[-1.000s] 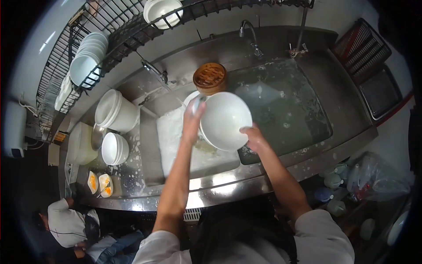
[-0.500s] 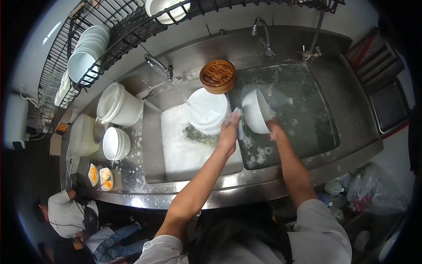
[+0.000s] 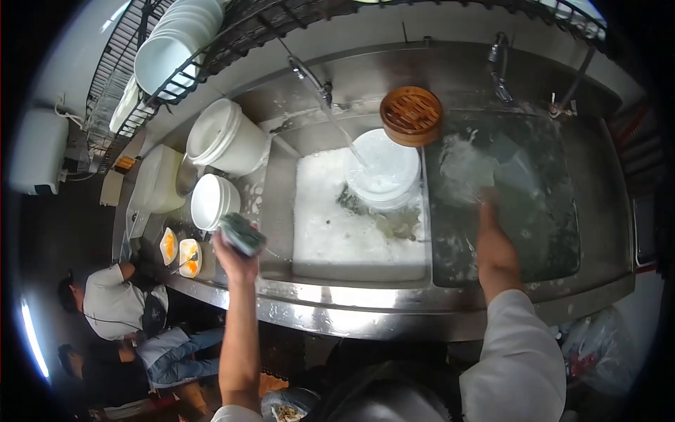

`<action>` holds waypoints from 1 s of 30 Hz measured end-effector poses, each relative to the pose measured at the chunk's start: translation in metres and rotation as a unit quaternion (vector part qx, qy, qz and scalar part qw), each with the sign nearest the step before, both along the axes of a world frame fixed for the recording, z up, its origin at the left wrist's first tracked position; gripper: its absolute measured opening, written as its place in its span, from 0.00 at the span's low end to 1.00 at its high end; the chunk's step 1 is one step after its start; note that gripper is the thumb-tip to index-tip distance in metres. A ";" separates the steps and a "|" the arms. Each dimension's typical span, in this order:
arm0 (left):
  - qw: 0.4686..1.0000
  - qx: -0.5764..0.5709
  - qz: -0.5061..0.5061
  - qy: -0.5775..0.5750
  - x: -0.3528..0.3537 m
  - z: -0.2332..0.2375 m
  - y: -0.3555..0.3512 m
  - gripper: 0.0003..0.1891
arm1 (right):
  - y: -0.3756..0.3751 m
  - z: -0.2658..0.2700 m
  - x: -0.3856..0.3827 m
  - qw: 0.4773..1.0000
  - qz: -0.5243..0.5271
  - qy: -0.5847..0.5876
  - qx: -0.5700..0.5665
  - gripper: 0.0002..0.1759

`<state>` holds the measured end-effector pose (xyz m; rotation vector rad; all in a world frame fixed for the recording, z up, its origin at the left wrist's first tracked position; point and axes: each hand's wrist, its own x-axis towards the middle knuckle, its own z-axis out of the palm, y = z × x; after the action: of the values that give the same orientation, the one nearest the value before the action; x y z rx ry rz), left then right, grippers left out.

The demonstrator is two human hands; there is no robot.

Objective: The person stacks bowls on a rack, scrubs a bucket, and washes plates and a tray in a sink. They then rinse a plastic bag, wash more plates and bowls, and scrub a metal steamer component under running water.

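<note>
My left hand (image 3: pixel 235 257) is raised over the counter left of the sink, shut on a green scrub sponge (image 3: pixel 241 233), close to a stack of white bowls (image 3: pixel 213 202). My right hand (image 3: pixel 492 239) reaches down into the right basin (image 3: pixel 548 211) of dark water, where a white bowl (image 3: pixel 464 167) lies submerged just ahead of the fingers. Whether the fingers touch it is unclear. The left basin (image 3: pixel 337 239) is full of foam, and a faucet (image 3: pixel 309 74) streams water into a stack of white bowls (image 3: pixel 383 172) there.
A bamboo steamer (image 3: pixel 411 112) sits on the divider between basins. A white bucket (image 3: pixel 223 137) and two small dishes with orange sauce (image 3: pixel 179 253) stand on the left counter. Wire racks with white bowls (image 3: pixel 172 46) hang above. Another person (image 3: pixel 112 306) crouches at lower left.
My right hand lowered the white bowl into the right basin's water. My left hand swung left with the sponge, away from the bowl to the counter's bowl stack. The view shifted left.
</note>
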<state>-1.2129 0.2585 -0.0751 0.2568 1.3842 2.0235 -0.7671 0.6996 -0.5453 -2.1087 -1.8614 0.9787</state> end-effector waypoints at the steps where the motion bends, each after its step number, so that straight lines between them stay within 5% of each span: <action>1: 1.000 0.012 0.004 0.018 -0.023 0.007 0.000 0.17 | 0.010 -0.023 0.003 1.000 0.024 -0.012 0.016 0.28; 3: 0.980 -0.017 0.133 0.148 -0.085 0.020 0.034 0.18 | 0.011 -0.053 0.002 0.991 0.082 -0.024 0.106 0.28; 4: 0.951 -0.057 0.097 0.288 -0.123 0.024 0.046 0.18 | 0.002 -0.060 0.003 0.979 0.106 -0.032 0.171 0.26; 6: 0.848 -0.128 0.102 0.504 -0.151 0.055 0.087 0.19 | -0.018 -0.001 -0.012 0.976 -0.106 0.192 0.003 0.22; 8: 0.699 -0.170 0.146 0.679 -0.223 0.055 0.122 0.29 | -0.049 0.051 -0.029 0.862 -0.309 0.400 -0.046 0.17; 9: 0.699 -0.192 0.130 0.676 -0.224 0.065 0.135 0.30 | -0.064 0.074 -0.036 0.823 -0.354 0.443 -0.036 0.15; 12: 0.658 -0.269 0.109 0.695 -0.283 0.049 0.180 0.31 | -0.103 0.135 -0.041 0.861 -0.314 0.400 0.020 0.25; 14: 0.648 -0.338 0.097 0.675 -0.297 0.029 0.193 0.30 | -0.146 0.252 -0.071 0.754 -0.250 0.596 -0.113 0.23; 17: 0.619 -0.490 -0.093 0.607 -0.399 -0.034 0.218 0.30 | -0.197 0.331 -0.148 0.827 -0.002 0.529 -0.190 0.20; 18: 0.670 -0.427 -0.142 0.590 -0.384 -0.030 0.218 0.28 | -0.212 0.340 -0.178 0.846 0.035 0.491 -0.205 0.20; 20: 0.517 -0.459 -0.226 0.687 -0.456 -0.077 0.245 0.24 | -0.223 0.283 -0.222 0.874 0.110 0.369 -0.295 0.22; 21: 0.432 -0.468 -0.262 0.725 -0.485 -0.093 0.251 0.23 | -0.233 0.227 -0.229 0.950 0.222 0.169 -0.138 0.27; 22: 0.443 -0.531 -0.249 0.678 -0.410 -0.040 0.230 0.31 | -0.237 0.169 -0.232 0.961 0.235 0.054 -0.136 0.28; 25: 0.611 -0.541 -0.080 0.572 -0.363 -0.021 0.214 0.26 | -0.254 0.033 -0.237 0.913 0.283 -0.225 -0.188 0.29; 30: 0.614 -0.529 -0.058 0.583 -0.317 0.004 0.207 0.31 | -0.280 0.044 -0.230 0.899 0.240 -0.030 -0.365 0.23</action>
<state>-1.5297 0.4651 -0.0713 1.1581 2.9135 0.3743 -0.9972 0.4192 -0.5016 -2.0304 -2.3679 2.0137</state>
